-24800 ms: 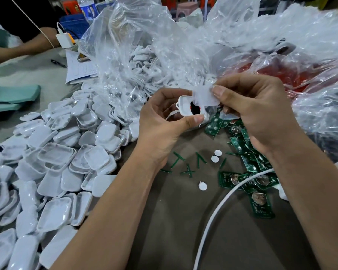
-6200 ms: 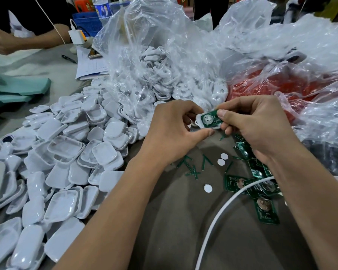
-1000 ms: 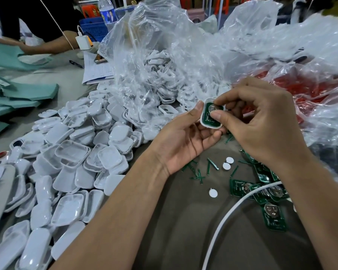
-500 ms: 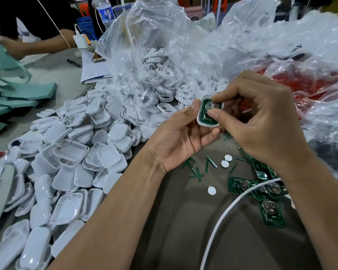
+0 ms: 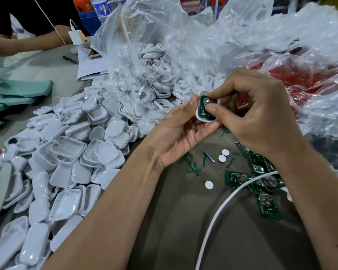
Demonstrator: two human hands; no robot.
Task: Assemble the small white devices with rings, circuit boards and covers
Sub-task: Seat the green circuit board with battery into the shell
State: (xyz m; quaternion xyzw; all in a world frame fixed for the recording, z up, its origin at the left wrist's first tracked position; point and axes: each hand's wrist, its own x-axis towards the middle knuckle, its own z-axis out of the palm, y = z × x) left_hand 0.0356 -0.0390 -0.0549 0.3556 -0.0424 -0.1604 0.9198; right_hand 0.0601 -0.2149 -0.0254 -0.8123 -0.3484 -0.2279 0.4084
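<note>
Many covers: a heap of white covers [image 5: 66, 152] lies at your left on the table [image 5: 183, 230], some hollow side up, some domed side up.
Far left: another person's forearm [image 5: 33, 40] rests on the table beyond teal sheets [image 5: 21, 90], with a white charger [image 5: 76, 37], a pen [image 5: 70, 59] and papers [image 5: 92, 65] close by.
Clear bag: an open clear plastic bag [image 5: 144, 45] behind the heap holds white shells with ring loops [image 5: 160, 75].
Your left hand: your left hand [image 5: 180, 131] is palm up under the white device [image 5: 206, 109]; its thumb tip presses the device's left edge and its fingers curl beneath, so it grips the device.
Device: you hold it above the table, in front of the clear bag; a green circuit board [image 5: 203, 108] with a round metal cell sits in its open face.
Your right hand: your right hand [image 5: 258, 114] comes from the right, its thumb and forefinger pinching down on the board and the device's right edge, the other fingers curled.
Table below: green strips [image 5: 195, 162] and three white discs [image 5: 221, 158] lie under your hands.
Right: loose green boards [image 5: 261, 188] are piled beside your right wrist, and a white cable [image 5: 219, 211] runs across them.
Far right: a second bag [image 5: 300, 75] shows red contents through the plastic.
</note>
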